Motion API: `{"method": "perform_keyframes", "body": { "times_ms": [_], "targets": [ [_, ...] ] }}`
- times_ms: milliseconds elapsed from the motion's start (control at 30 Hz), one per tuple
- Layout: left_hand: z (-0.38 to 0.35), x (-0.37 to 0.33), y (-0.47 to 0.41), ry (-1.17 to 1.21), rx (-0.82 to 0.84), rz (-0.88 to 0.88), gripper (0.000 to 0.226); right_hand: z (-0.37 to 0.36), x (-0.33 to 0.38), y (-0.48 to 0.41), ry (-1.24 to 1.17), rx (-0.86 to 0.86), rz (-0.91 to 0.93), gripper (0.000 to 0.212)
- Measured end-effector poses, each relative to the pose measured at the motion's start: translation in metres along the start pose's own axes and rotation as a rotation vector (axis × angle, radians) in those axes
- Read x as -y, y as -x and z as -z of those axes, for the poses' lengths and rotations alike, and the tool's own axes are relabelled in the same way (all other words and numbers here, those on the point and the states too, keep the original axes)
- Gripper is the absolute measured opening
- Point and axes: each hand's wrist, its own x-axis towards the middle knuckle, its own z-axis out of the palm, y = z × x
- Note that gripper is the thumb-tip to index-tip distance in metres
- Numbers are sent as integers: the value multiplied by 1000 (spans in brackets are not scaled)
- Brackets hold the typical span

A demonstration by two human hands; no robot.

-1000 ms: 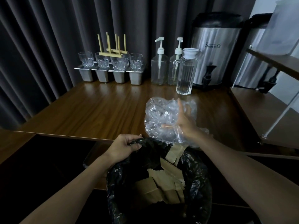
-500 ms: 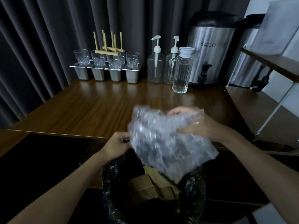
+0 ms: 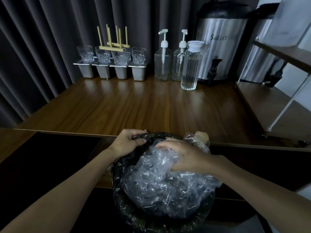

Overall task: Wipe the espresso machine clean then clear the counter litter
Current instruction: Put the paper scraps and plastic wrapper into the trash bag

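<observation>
Now, low in the frame, the right hand [image 3: 186, 157] presses the crumpled clear plastic wrap [image 3: 161, 184] down into the black bin bag [image 3: 124, 206], directly beneath its palm; the left hand [image 3: 127, 142] grips the bag's rim below the tabletop [image 3: 134, 105].

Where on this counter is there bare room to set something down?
The wooden counter is bare from its near edge back to the row of steel bins, pump bottles and glass pitcher. That back row is crowded. The side shelf at right also shows bare wood.
</observation>
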Motion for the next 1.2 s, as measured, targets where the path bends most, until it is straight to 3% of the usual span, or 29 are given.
{"method": "perform_keyframes", "body": {
  "times_ms": [167,233,400,467,567,667,733,967,1200],
  "targets": [
    [-1,-1,1,6,11,-20,28,7,4,8,79,-15,11,98],
    [0,1,1,19,7,-12,28,15,5,15,-7,-55,24,101],
    [1,3,0,27,17,-3,29,22,7,28,-312,-136,66,80],
    [0,1,0,29,17,-9,29,14,8,25,-304,-160,37,68],
    [0,2,-1,6,-1,-21,31,-2,7,14,-264,11,-80,57],
    [0,3,-1,-3,1,-32,33,-19,4,4,-182,281,-119,73],
    [0,3,0,1,12,-41,32,-28,4,-1,-86,373,-104,78],
    [0,2,1,18,31,-52,35,-18,5,16,-161,145,-21,79],
    [-1,0,0,36,28,-34,32,-35,-1,19,-19,446,-21,97]
  ]
}}
